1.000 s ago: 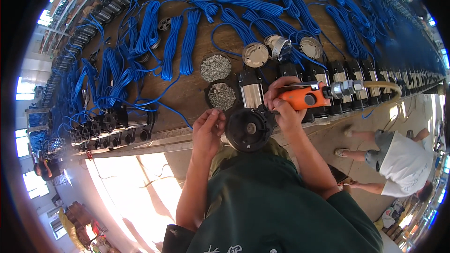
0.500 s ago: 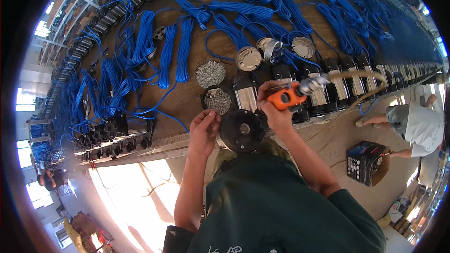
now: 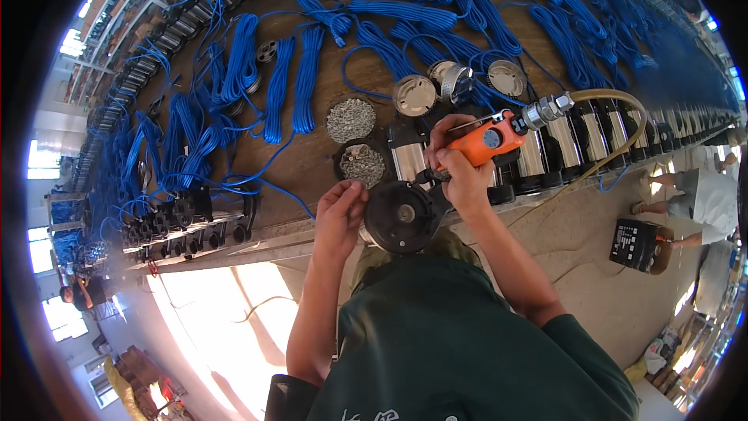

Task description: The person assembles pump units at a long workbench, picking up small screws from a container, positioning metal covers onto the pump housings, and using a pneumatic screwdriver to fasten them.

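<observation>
A round black motor end piece (image 3: 388, 222) with a metal centre faces up in front of me at the bench edge. My right hand (image 3: 461, 175) grips an orange air screwdriver (image 3: 485, 143). Its bit points down-left at the end piece's upper right rim; I cannot tell whether it sits on a screw. My left hand (image 3: 341, 209) is beside the left rim with thumb and fingers pinched together; whatever they hold is too small to make out. Just beyond stand two round dishes of small metal screws, a farther dish (image 3: 351, 119) and a nearer dish (image 3: 362, 164).
A tan air hose (image 3: 623, 96) curves off the tool to the right. Steel-bodied motors (image 3: 574, 143) line the bench edge. Blue cable bundles (image 3: 308, 86) and round metal covers (image 3: 414, 96) lie behind. At right, a person (image 3: 713, 203) holds a black box (image 3: 635, 245) on the floor.
The screwdriver has swung so that its hose end is higher and farther right, and its bit shows at the end piece's rim. My left hand barely moved. The person and box shifted right.
</observation>
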Demonstrator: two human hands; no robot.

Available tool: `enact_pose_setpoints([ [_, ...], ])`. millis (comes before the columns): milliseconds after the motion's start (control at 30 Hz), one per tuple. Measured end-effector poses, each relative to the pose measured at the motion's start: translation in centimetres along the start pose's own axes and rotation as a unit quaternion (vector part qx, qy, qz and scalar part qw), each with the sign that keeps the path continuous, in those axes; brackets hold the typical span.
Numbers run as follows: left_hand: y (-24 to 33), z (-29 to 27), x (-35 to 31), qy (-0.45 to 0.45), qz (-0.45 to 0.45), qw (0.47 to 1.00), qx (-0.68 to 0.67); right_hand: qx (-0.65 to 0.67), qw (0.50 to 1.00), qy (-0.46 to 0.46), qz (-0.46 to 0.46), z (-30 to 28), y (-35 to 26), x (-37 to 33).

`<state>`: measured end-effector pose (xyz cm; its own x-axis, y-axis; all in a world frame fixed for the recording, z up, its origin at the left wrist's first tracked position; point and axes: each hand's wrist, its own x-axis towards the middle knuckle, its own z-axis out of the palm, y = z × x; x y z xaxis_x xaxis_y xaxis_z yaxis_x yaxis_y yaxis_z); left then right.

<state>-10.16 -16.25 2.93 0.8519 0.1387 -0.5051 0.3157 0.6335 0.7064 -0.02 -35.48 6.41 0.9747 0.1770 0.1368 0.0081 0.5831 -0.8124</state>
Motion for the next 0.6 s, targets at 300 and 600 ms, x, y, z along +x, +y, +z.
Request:
enact_pose_setpoints([
  [300,-0.3,0.0,0.4,-0.009,-0.010,1.000,0.008,0.013,0.979,-0.150,0.137,-0.3,-0.4,1.6],
  [600,1.1,0.8,0.2,-0.002,0.000,0.999,0.049,-0.045,0.996,-0.055,0.052,1.3,-1.4,0.5],
])
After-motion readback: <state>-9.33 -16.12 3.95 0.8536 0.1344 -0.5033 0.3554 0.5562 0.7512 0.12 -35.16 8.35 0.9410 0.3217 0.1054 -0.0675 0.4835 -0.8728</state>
